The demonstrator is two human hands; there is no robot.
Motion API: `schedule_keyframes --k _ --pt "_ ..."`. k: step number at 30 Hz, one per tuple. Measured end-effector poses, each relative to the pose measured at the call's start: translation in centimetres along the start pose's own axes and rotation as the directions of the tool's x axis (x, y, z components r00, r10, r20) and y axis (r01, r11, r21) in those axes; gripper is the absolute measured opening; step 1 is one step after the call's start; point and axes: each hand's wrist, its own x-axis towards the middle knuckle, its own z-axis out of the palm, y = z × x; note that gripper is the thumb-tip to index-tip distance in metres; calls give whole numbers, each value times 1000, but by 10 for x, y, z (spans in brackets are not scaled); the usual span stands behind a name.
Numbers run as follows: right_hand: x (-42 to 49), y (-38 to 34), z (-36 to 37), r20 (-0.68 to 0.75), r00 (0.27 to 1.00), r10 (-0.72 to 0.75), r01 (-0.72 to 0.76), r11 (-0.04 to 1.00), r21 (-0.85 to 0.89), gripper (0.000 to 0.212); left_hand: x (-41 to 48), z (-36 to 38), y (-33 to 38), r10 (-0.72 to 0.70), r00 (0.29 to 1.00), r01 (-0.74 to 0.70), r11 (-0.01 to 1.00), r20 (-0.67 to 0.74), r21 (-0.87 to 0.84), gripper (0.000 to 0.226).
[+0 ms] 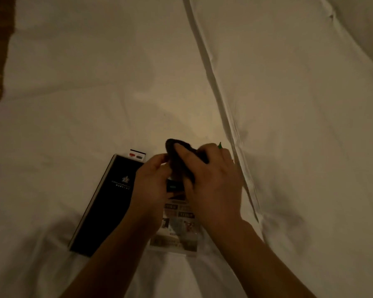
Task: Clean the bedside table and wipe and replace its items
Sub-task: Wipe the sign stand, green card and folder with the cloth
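the left hand [151, 183] pinches a small dark item [174, 186], seemingly light and stiff. the right hand [213, 186] grips the soft cloth [170, 149]

No wording could be read. A black folder [103, 203] bore a pale crown emblem [125, 179] above two tiny, illegible lines of lettering. A printed card [177, 229] beside it carried blurred banner headings; a small card [137, 154] showed red and grey marks.
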Motion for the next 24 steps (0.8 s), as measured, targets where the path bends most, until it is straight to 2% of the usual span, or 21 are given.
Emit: schedule_keyframes --k 2,7,9,12,13,16,17,18,21,24 --pt "-1 7 -3 31 1000 -5 7 998 -68 48 -8 -6 -3 16 998 -19 998 -53 -63 22" --pt "-12 51 -15 6 967 255 -253 962 -102 48 -18 -26 -2 -67 989 45 984 -128 -171 22" --pt "-13 33 -15 3 985 171 -170 982 -80 48 -20 -30 -4 -82 987 52 975 -136 -214 24" --pt "-19 -2 -11 97 993 -70 80 992 -99 48 -23 -29 -5 -68 987 32 970 -145 -242 27" --pt "-18 -1 -14 118 991 -70 81 992 -97 48 -24 -28 -3 -78 984 33 962 -158 -271 25" --pt "-8 19 -41 89 986 138 -133 989 -63 50 -37 -27 12 -97 977 35 951 -187 -307 25" --pt "-7 22 -53 86 982 166 -162 985 -52 52 -44 -27 20 -98 976 31 948 -197 -317 23" --pt "-8 18 -66 102 984 146 -141 989 -52 54 -52 -28 29 -104 973 30 942 -207 -333 20" --pt "-16 -19 -105 172 985 -32 42 997 -57 61 -79 -28 62 -163 963 49 890 -216 -452 33" --pt "-18 -71 -149 156 969 -191 194 981 -2 70 -112 -20 105 -231 960 104 814 -155 -571 41"
